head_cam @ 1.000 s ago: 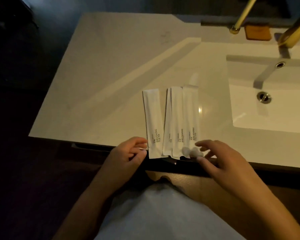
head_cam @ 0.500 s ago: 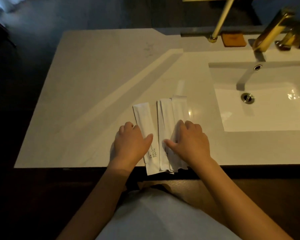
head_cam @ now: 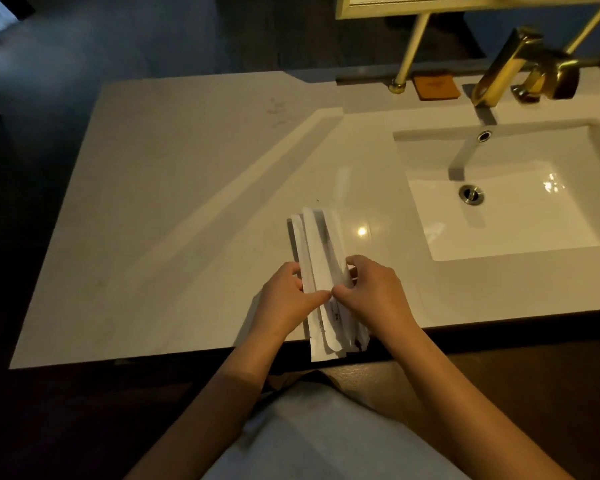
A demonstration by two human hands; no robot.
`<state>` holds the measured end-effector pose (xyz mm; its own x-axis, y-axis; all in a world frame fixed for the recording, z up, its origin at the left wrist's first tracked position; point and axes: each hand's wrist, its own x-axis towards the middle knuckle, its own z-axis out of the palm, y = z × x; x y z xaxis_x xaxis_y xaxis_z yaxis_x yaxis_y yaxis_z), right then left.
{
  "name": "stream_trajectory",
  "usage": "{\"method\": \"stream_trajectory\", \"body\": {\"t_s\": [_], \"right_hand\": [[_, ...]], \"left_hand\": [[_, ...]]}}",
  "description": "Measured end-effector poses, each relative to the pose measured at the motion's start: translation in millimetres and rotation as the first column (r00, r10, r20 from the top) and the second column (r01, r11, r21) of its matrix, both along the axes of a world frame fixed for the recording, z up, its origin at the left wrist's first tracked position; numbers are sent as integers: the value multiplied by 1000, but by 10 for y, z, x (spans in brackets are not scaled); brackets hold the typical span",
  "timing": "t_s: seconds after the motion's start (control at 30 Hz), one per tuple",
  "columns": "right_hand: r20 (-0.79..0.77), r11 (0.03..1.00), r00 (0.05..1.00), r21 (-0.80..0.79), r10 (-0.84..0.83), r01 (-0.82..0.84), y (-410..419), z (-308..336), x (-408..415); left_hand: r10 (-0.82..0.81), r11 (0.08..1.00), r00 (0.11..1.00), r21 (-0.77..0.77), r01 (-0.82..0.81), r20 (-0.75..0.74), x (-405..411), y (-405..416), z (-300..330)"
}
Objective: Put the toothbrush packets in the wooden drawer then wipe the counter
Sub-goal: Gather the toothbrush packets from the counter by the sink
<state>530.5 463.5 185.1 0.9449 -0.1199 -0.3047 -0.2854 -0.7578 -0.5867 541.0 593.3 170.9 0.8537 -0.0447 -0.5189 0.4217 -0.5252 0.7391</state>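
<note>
Several long white toothbrush packets (head_cam: 317, 247) are gathered into one overlapping bundle near the front edge of the pale counter (head_cam: 174, 209). My left hand (head_cam: 284, 299) grips the bundle from its left side, thumb across the top. My right hand (head_cam: 374, 296) pinches it from the right side. The packets' near ends stick out past the counter's front edge. Below the counter a brown wooden surface (head_cam: 361, 379) shows between my arms; I cannot tell whether it is the drawer.
A white rectangular sink (head_cam: 520, 216) with a metal drain (head_cam: 471, 194) sits at the right. A gold faucet (head_cam: 499, 67) and a gold post (head_cam: 409, 53) stand behind it, with an orange-brown pad (head_cam: 436, 86) between them. Dark floor lies left of the counter.
The packets lay side by side on the counter. Both hands came down on them, pushed them together and now hold them as one bundle.
</note>
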Motion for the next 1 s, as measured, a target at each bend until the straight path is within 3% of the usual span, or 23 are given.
{"method": "stream_trajectory", "body": {"t_s": [0.2,0.37,0.57,0.8,1.0], "right_hand": [[-26,998,999,-54,-22,20,-45,-32,-60],[-89,979,990,160,-111,124,-188,28,-69],[-133,817,920,425,-369,389,-229,6,-301],[-97,720,858,500,-505,481,-246,36,-583],[-60,651,767,489,-639,581,-360,101,-984]], "left_hand": [[-43,999,999,2,43,34,-29,-122,-30],[-85,995,994,-45,88,68,-72,-204,-5],[6,976,1000,-219,-5,2,-103,-153,9],[-2,948,998,-318,-20,-67,-155,-77,16],[-143,936,983,-339,95,-118,-339,-180,57]]}}
